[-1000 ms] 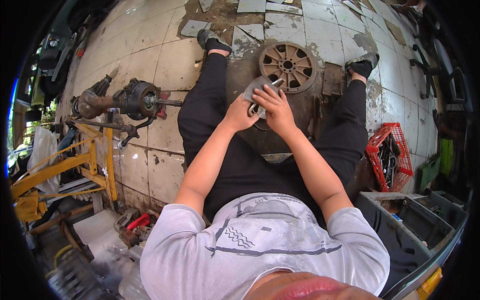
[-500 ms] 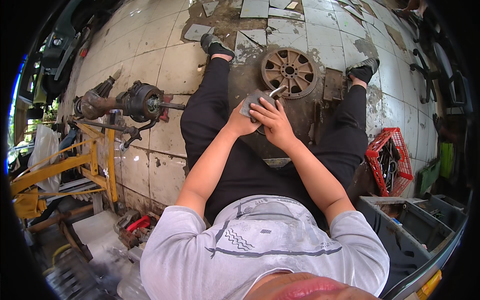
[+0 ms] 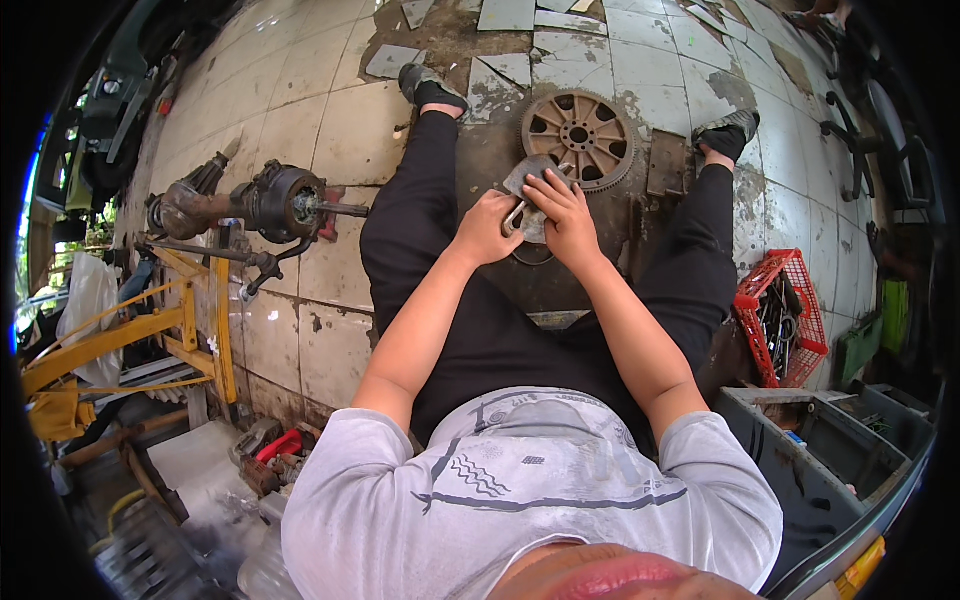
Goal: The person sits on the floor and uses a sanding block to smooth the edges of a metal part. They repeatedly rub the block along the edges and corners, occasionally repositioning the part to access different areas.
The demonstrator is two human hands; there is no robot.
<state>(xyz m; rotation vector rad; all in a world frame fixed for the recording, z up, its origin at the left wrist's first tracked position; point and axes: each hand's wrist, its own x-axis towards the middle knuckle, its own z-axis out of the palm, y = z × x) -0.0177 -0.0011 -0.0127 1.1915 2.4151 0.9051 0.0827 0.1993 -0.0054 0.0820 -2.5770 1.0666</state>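
Note:
My left hand (image 3: 487, 232) is closed around a curved, shiny metal piece (image 3: 515, 214), whose bent end shows beside the fingertips. Over the same piece lies my right hand (image 3: 566, 218), its fingers stretched across a dark grey sheet (image 3: 533, 172) that looks like abrasive paper. How far the metal part runs under the fingers is hidden. Both hands are between my spread legs. Just beyond them a rusty brown flywheel (image 3: 600, 133) with a toothed rim lies flat on the floor.
A rusty metal plate (image 3: 667, 163) lies right of the flywheel. At right stand a red crate (image 3: 740, 300) of tools and a grey bin (image 3: 765, 440). A greasy axle assembly (image 3: 272, 203) and a yellow frame (image 3: 100, 345) are at left. Broken tiles (image 3: 394, 61) lie ahead.
The grey sheet has turned and shifted away from my left hand, under my right fingers. The metal piece's bent end now shows by my left hand instead of pointing far right.

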